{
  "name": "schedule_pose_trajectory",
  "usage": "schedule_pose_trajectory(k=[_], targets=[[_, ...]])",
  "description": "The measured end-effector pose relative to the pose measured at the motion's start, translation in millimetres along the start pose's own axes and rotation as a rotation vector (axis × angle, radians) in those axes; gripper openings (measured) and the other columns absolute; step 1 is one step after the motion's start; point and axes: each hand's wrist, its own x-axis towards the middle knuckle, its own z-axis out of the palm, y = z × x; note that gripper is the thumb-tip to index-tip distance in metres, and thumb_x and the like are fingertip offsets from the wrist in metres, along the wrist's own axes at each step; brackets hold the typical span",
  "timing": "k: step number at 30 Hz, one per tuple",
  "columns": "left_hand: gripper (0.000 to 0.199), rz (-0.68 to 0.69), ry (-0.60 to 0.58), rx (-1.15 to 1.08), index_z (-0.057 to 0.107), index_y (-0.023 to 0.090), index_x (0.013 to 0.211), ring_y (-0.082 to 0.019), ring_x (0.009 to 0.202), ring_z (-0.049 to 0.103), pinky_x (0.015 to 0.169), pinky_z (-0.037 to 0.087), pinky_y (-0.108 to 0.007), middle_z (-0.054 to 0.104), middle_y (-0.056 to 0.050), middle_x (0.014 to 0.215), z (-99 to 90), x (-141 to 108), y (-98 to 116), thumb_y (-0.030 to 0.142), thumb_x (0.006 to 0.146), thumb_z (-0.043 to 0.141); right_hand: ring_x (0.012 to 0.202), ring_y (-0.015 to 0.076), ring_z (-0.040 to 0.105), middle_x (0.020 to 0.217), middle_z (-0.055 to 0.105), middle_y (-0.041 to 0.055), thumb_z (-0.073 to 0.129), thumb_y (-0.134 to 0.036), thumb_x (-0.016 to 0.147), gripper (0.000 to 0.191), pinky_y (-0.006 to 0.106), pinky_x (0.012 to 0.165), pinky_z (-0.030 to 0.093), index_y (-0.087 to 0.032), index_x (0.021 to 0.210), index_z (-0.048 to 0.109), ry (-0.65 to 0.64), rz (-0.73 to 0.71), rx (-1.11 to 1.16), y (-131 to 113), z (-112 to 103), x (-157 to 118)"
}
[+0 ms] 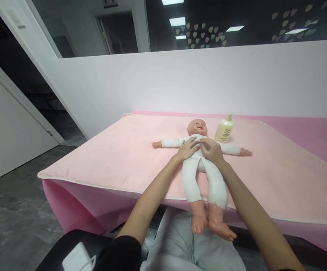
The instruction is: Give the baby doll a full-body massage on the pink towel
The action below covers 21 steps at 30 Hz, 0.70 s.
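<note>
A baby doll with a white cloth body lies on its back, head away from me, arms spread wide. Its feet hang over the table's near edge above my lap. My left hand rests flat on the left side of the doll's torso, fingers stretched toward its chest. On the other side, my right hand lies on the torso with fingers extended, its fingertips close to those of the left. Neither hand grips anything. Just beyond the doll's arm on the right stands a pale yellow pump bottle, upright.
A light pink blanket covers the table over a darker pink cloth. Behind it rises a white wall with dark windows above. A white device with a cable lies on a black surface at lower left.
</note>
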Motion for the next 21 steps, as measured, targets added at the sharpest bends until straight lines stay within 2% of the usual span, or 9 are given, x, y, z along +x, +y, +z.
schedule_pose_trajectory(k=[2,4,7,9,11,14,18,21], targets=[[0.046,-0.048,0.044,0.005,0.050,0.027,0.134,-0.020,0.143,0.023,0.117,0.017,-0.043,0.028,-0.004,0.155,0.9,2,-8,0.041,0.092,0.041,0.096,0.0233,0.065,0.101,0.071,0.0082,0.047,-0.028,0.080,0.027,0.039,0.092,0.049,-0.018,0.095,0.069,-0.099,-0.035,0.061,-4,-1,-1],[0.046,-0.075,0.095,-0.015,0.049,0.026,0.136,-0.019,0.143,0.024,0.117,0.021,-0.038,0.032,-0.004,0.153,2.5,3,-15,0.039,0.092,0.040,0.100,0.0230,0.065,0.107,0.070,0.0067,0.050,-0.028,0.079,0.031,0.040,0.097,0.046,-0.020,0.102,0.069,-0.194,-0.022,0.106,-4,1,-1],[0.045,-0.079,0.152,-0.051,0.050,0.026,0.135,-0.017,0.141,0.028,0.116,0.023,-0.034,0.040,-0.002,0.148,6.2,6,-22,0.036,0.093,0.039,0.114,0.0228,0.059,0.118,0.065,0.0049,0.050,-0.033,0.083,0.035,0.047,0.113,0.028,-0.023,0.112,0.066,-0.271,0.037,0.125,2,5,0],[0.044,-0.074,0.182,-0.071,0.052,0.024,0.133,-0.017,0.140,0.032,0.116,0.024,-0.033,0.043,-0.003,0.146,8.7,7,-24,0.036,0.092,0.040,0.123,0.0230,0.053,0.123,0.063,0.0047,0.048,-0.037,0.086,0.036,0.051,0.117,0.016,-0.024,0.116,0.064,-0.306,0.084,0.111,7,8,1],[0.045,-0.069,0.206,-0.087,0.053,0.021,0.132,-0.017,0.138,0.034,0.116,0.024,-0.032,0.044,-0.005,0.145,10.2,8,-24,0.035,0.092,0.040,0.131,0.0233,0.044,0.130,0.058,0.0049,0.045,-0.039,0.089,0.038,0.054,0.117,0.011,-0.024,0.120,0.062,-0.340,0.124,0.086,11,10,2],[0.044,-0.084,0.221,-0.085,0.053,0.020,0.132,-0.016,0.137,0.035,0.115,0.025,-0.032,0.046,-0.005,0.144,10.3,8,-22,0.035,0.092,0.040,0.137,0.0242,0.034,0.140,0.049,0.0057,0.044,-0.041,0.091,0.041,0.055,0.116,0.010,-0.024,0.125,0.058,-0.356,0.206,0.004,14,11,4],[0.044,-0.095,0.213,-0.059,0.053,0.018,0.132,-0.016,0.136,0.037,0.115,0.025,-0.032,0.046,-0.007,0.144,8.6,6,-18,0.033,0.092,0.040,0.140,0.0270,0.029,0.149,0.036,0.0083,0.042,-0.046,0.092,0.048,0.060,0.113,0.012,-0.024,0.134,0.050,-0.349,0.357,-0.112,19,8,5],[0.043,-0.092,0.216,-0.041,0.054,0.019,0.130,-0.016,0.133,0.040,0.114,0.027,-0.033,0.047,-0.006,0.142,6.2,5,-16,0.032,0.092,0.040,0.138,0.0289,0.031,0.147,0.038,0.0114,0.039,-0.047,0.093,0.052,0.058,0.112,0.019,-0.020,0.136,0.047,-0.311,0.428,-0.137,23,4,4]])
